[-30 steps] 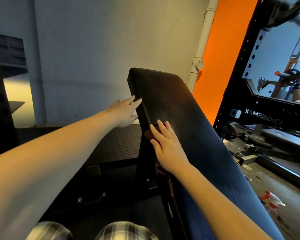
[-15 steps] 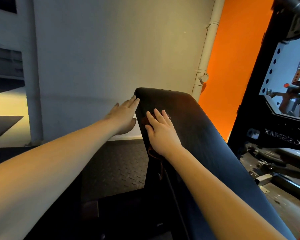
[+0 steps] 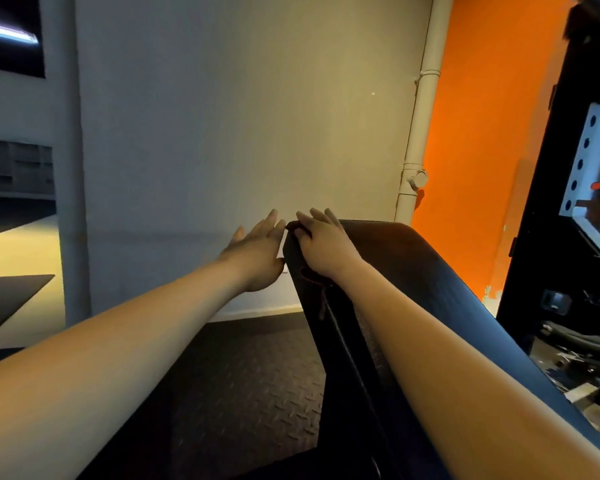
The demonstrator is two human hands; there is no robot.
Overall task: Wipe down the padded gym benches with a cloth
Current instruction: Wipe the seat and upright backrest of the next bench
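The dark reddish-brown cloth (image 3: pixel 311 274) lies at the top left corner of the black padded bench (image 3: pixel 413 271), whose backrest is raised at a slope and runs from the lower right up toward the middle of the view. Most of the cloth is hidden under the right hand (image 3: pixel 321 242), which presses it flat against the pad with fingers straight and close together; a bit of cloth peeks out at the fingertips and a thin strip hangs down over the pad's left edge below the wrist. The left hand (image 3: pixel 257 252) is beside the same corner, fingers straight and relaxed, holding nothing, its fingertips against the pad's left side just next to the right hand. Both forearms are bare and reach forward from the bottom of the view. Under the bench lies a dark rubber floor mat (image 3: pixel 250 375) with a raised diamond pattern. Behind it stands a pale wall (image 3: pixel 239 116), with a white pipe (image 3: pixel 420 133) running down it beside an orange wall panel (image 3: pixel 492 133). At the far right is a black rack upright (image 3: pixel 530 271)
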